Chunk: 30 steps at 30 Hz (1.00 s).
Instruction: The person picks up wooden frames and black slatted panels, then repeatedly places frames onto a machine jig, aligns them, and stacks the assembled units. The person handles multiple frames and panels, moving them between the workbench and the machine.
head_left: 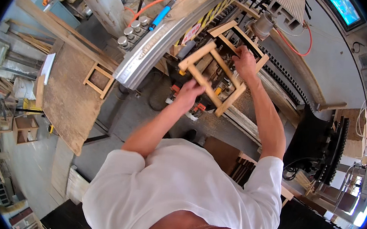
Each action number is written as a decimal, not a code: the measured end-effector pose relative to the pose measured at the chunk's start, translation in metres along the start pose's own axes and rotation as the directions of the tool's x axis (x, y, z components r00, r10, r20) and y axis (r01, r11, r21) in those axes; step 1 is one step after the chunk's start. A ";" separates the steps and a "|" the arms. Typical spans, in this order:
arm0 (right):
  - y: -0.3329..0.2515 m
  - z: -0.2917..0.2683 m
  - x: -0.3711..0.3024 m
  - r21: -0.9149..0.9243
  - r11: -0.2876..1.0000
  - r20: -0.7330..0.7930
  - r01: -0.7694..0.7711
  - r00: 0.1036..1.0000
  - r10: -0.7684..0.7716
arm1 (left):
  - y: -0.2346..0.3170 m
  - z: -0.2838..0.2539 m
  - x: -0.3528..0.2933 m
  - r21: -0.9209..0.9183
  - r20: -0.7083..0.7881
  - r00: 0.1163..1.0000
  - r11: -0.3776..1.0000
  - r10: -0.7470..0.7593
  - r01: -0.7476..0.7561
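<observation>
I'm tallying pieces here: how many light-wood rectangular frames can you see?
3 in clear view: one frame in the left hand, a second frame by the right hand, a third frame on the brown tabletop. Others may be hidden.

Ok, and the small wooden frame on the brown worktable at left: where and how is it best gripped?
Probably by the right-hand rail of the small wooden frame, coming from the right, pinched between opening and outer side. That slim bar sits close to the edge of the brown worktable, on the side nearest the left hand, and the open centre leaves room to wrap it.
</observation>
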State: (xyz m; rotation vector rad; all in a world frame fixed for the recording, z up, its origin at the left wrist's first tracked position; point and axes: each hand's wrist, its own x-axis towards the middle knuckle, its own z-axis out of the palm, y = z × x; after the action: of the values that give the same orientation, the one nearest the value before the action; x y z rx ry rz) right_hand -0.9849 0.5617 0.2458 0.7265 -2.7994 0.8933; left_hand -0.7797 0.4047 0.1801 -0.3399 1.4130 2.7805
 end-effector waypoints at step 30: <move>0.043 0.041 0.205 -0.762 0.615 0.200 0.200 0.977 -0.070 | 0.003 -0.204 -0.190 0.085 -0.583 0.812 0.995 0.012 0.046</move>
State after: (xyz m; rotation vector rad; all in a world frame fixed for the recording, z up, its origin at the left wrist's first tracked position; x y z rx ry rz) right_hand -1.1846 0.4853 0.2404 0.8287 -2.7679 -0.4630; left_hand -0.5561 0.2574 0.1029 -1.2916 1.6041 2.6908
